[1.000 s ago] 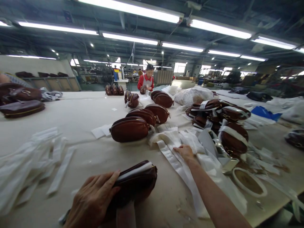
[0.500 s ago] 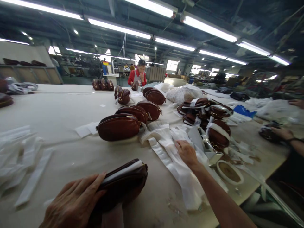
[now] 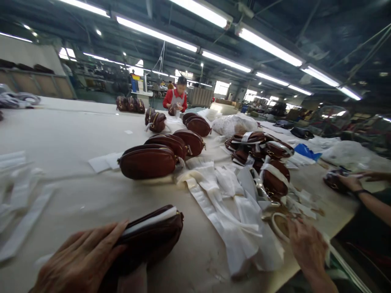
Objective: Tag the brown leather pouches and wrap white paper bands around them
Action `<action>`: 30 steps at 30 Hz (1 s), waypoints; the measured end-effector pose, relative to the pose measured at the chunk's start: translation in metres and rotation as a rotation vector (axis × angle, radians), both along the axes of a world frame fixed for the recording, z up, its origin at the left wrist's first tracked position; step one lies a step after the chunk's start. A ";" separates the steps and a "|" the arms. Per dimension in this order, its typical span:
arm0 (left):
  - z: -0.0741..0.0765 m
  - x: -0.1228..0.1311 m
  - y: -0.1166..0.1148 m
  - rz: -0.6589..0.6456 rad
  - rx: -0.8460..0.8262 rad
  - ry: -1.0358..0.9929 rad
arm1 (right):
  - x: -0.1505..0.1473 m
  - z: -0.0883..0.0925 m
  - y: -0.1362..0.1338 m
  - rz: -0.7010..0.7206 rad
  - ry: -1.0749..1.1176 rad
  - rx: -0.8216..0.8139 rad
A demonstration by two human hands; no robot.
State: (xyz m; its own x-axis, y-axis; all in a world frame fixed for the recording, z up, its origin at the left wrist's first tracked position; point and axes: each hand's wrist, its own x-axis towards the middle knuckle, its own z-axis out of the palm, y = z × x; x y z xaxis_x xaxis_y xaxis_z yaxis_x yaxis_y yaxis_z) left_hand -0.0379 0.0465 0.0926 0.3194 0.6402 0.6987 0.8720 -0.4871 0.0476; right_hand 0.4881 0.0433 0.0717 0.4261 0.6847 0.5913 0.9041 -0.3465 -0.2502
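My left hand [image 3: 79, 256] is closed on a dark brown leather pouch [image 3: 152, 240] in the foreground, its fingers across the top side. A white strip [image 3: 149, 221] lies along the pouch's upper edge, beside the zip. At the table's right edge, my right hand [image 3: 308, 244] has its fingers curled over the rim of a roll of tape [image 3: 277, 228], hiding its right part. Left of that hand, long white paper strips [image 3: 222, 219] lie in a loose heap. A brown pouch with a white band [image 3: 276, 179] stands just beyond the roll.
Brown pouches [image 3: 148, 162] stand in a row mid-table. More wrapped pouches [image 3: 249, 140] are piled at right. White strips [image 3: 24, 207] lie at left. A co-worker's hands [image 3: 351, 183] hold a dark pouch at far right. Another person [image 3: 177, 97] sits across the table.
My right hand has left the white strips and moved right and nearer, onto the tape roll. My left hand still holds the pouch. The whole view has shifted slightly.
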 end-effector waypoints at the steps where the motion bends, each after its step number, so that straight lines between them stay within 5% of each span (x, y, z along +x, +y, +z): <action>1: 0.006 0.002 -0.001 -0.013 0.016 0.035 | -0.005 0.006 0.005 0.008 0.012 0.033; 7: 0.016 0.008 -0.004 0.023 0.034 0.106 | -0.080 0.037 0.076 0.266 0.189 -0.194; 15: 0.021 0.014 -0.007 0.007 0.036 0.072 | -0.168 0.003 0.180 0.346 0.244 -0.538; 22: 0.023 0.017 -0.008 -0.006 0.030 0.039 | -0.155 -0.009 0.198 0.386 0.404 -0.668; 30: 0.020 0.020 -0.007 -0.014 0.004 -0.001 | -0.164 0.010 0.180 0.553 0.539 -0.289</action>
State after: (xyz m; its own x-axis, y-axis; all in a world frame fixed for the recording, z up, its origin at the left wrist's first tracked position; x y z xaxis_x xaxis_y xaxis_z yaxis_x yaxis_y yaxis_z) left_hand -0.0182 0.0392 0.1128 0.3278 0.6325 0.7018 0.8650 -0.4997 0.0464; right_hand 0.3243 0.2234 0.0814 0.1576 0.9726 0.1709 0.7443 -0.0033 -0.6678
